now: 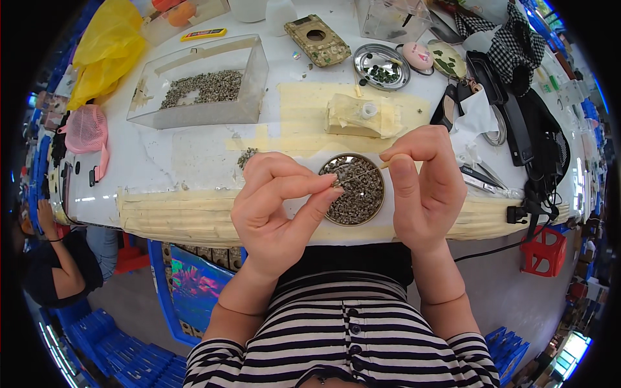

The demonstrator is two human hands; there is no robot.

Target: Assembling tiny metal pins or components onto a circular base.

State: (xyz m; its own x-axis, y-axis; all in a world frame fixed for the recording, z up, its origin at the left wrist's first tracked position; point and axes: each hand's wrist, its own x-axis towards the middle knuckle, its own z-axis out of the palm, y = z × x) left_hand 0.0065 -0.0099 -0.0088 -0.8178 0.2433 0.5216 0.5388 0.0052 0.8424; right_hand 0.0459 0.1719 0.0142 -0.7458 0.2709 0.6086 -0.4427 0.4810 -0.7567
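Observation:
My left hand (275,210) is closed in a pinch over the left rim of a round dish (383,208). Between its thumb and forefinger is a tiny piece, too small to make out. From the right, my right hand (428,187) pinches a thin needle-like tool with a yellowish handle (385,164). Its fine shaft reaches across the dish toward my left fingertips. Many small grey-brown metallic pieces (356,197) fill the dish below. A little pile of similar pieces (246,157) lies on the table behind my left hand.
A clear box (252,97) with more grey pieces stands at the back left. Behind the dish sits a tape-wrapped block (362,118). Further back are a camouflage-patterned case (317,40) and a metal plate (404,77) of green pieces. Tweezers (482,176) lie at right.

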